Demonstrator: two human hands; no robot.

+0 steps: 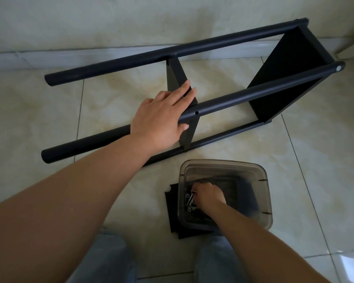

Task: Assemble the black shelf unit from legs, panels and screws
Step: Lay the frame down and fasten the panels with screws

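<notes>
Right hand (207, 196) in screw tub (262, 193); no writing legible.

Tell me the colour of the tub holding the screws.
See-through smoky grey; the tub shows best in the head view, right hand inside it.
</notes>
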